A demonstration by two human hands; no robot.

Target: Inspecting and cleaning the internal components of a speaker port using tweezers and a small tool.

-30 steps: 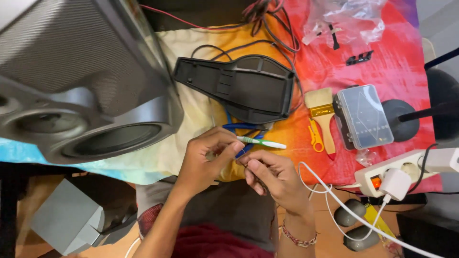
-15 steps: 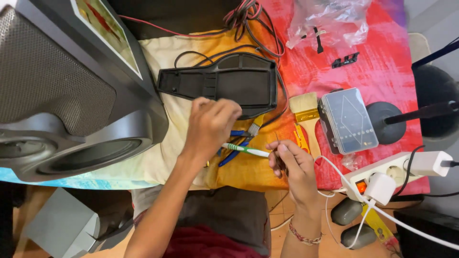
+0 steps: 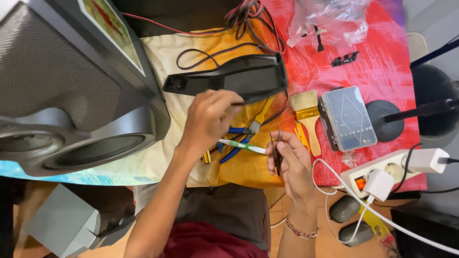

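Observation:
My left hand (image 3: 210,119) reaches up across the yellow cloth (image 3: 248,167), and its fingertips pinch the near edge of a black plastic panel (image 3: 229,79). Closer to me, my right hand (image 3: 292,160) holds thin dark tweezers (image 3: 276,149) upright between thumb and fingers. Between the two hands a green and white toothbrush (image 3: 241,145) lies on the cloth. Blue-handled pliers (image 3: 233,141) and a small yellow-handled brush (image 3: 260,117) lie just under my left hand.
A big grey speaker cabinet (image 3: 71,95) fills the left. To the right lie a wide paintbrush (image 3: 306,114), a clear parts box (image 3: 346,117), a black round lamp base (image 3: 382,114) and a white power strip (image 3: 392,167) with plugs. Wires (image 3: 253,19) and a plastic bag (image 3: 330,16) are at the back.
My left hand left the toothbrush area and moved up to grip the black panel's edge. My right hand stayed near the table's front edge and now holds the tweezers upright.

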